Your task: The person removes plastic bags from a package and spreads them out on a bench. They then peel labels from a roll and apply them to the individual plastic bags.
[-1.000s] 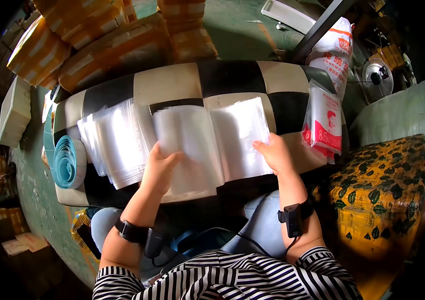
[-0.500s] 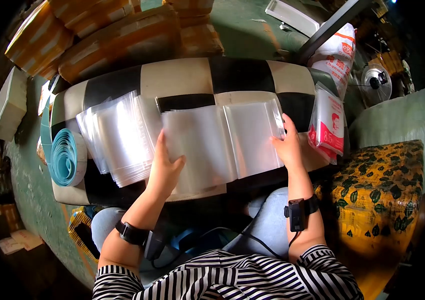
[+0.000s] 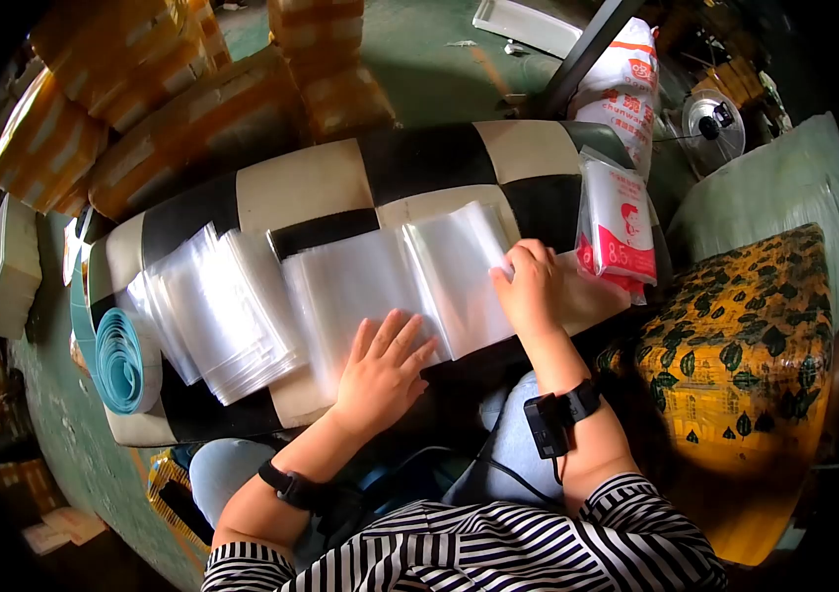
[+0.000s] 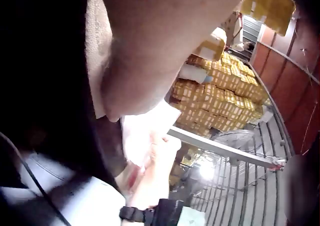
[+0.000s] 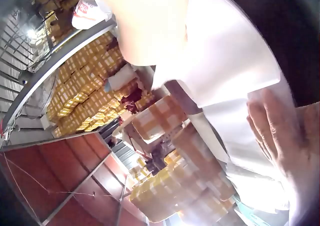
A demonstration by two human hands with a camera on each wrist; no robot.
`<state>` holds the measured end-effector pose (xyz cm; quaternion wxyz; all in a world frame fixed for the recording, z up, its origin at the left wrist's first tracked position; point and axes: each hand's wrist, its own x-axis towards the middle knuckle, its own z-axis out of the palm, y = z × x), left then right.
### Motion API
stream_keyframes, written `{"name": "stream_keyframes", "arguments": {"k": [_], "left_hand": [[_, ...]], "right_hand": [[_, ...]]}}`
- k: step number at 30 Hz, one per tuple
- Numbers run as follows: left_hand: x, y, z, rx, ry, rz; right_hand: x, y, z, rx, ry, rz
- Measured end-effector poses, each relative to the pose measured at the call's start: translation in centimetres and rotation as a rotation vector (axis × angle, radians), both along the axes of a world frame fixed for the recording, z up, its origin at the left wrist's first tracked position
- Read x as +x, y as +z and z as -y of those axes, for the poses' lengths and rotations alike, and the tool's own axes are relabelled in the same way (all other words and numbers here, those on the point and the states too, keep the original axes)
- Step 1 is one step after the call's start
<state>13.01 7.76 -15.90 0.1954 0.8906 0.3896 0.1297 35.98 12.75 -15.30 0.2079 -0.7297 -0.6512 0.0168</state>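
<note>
Clear plastic bags (image 3: 355, 286) lie in a flat stack on a black-and-cream checkered padded bench (image 3: 306, 178). My left hand (image 3: 380, 370) rests on the stack's near edge, palm down and fingers spread. At the stack's right side, a folded-over clear section (image 3: 454, 271) has its edge between the thumb and curled fingers of my right hand (image 3: 533, 291). Left of it lies a second fanned pile of clear bags (image 3: 232, 316). In the right wrist view, my left hand (image 5: 275, 131) lies over the bright plastic.
A roll of light blue tape or strip (image 3: 126, 363) stands at the bench's left end. A red-and-white printed packet (image 3: 620, 222) lies at the right end. Taped cartons (image 3: 202, 123) stand behind, a white printed sack (image 3: 626, 104) at back right, and a yellow leaf-patterned bundle (image 3: 735, 365) beside the bench.
My left hand has gone from the stack's left edge to its near middle, fingers now spread flat. The right hand stays at the right edge, its fingers more curled.
</note>
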Motion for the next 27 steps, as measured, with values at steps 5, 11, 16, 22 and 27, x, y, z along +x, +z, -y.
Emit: {"name": "stream_keyframes", "arguments": {"k": [5, 11, 16, 22, 27], "left_hand": [[-0.1, -1.4, -1.4, -0.609, 0.114, 0.754], [-0.3, -1.1, -2.1, -1.325, 0.452, 1.372], [-1.2, 0.0, -3.4, -1.204, 0.699, 1.318], [-3.4, -0.8, -4.6, -0.873, 0.679, 1.060], [-3.8, -0.5, -4.1, -0.663, 0.721, 0.888]], "right_hand": [[-5.4, 1.6, 2.2, -0.014, 0.215, -0.347], [-8.2, 1.0, 3.2, -0.181, 0.584, -0.563], [-4.0, 1.5, 1.6, -0.100, 0.389, -0.528], [0.6, -1.5, 1.3, -0.048, 0.136, -0.076], [0.1, -0.8, 0.9, -0.249, -0.028, -0.185]]}}
